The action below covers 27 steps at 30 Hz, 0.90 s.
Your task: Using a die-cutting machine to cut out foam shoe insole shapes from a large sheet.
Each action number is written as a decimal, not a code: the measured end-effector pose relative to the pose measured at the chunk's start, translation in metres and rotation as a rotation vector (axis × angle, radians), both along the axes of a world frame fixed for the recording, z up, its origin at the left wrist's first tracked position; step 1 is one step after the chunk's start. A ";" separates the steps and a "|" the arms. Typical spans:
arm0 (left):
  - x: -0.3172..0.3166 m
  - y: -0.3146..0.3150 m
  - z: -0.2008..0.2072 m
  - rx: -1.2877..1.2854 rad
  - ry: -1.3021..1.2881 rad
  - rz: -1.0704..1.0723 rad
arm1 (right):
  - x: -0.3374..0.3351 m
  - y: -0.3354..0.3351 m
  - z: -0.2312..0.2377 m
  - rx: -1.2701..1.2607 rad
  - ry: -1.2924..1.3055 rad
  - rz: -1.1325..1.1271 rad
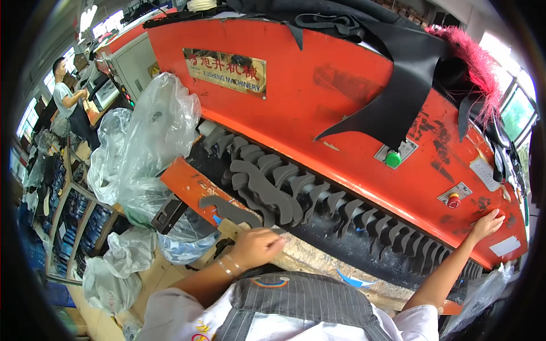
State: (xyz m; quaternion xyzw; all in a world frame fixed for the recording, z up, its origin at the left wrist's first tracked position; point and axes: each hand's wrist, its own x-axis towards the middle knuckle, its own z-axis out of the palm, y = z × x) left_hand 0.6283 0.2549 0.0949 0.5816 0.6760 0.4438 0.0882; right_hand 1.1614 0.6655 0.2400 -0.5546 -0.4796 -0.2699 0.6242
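My left hand (257,248) is curled into a loose fist over the machine's front edge, with nothing showing in it. Close by lie a pale block (230,228) and a wavy dark grey foam piece (228,210). More curved grey foam pieces (263,193) are heaped beyond the hand, and a long row of similar cut pieces (392,233) runs along the machine's dark bed (330,243). My right hand (487,225) rests on the red machine front (296,108), fingers extended, just right of a red push button (453,200).
A green button (393,159) sits on the panel, below hanging black sheet material (398,85). Clear plastic bags (153,125) crowd the left side. A person (71,102) stands farther back. A framed rack (79,221) holds dark blue items at the left.
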 end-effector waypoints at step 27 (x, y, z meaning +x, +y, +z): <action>-0.056 -0.058 -0.048 0.045 0.246 0.117 | -0.388 -0.311 -0.147 -0.581 -1.170 1.158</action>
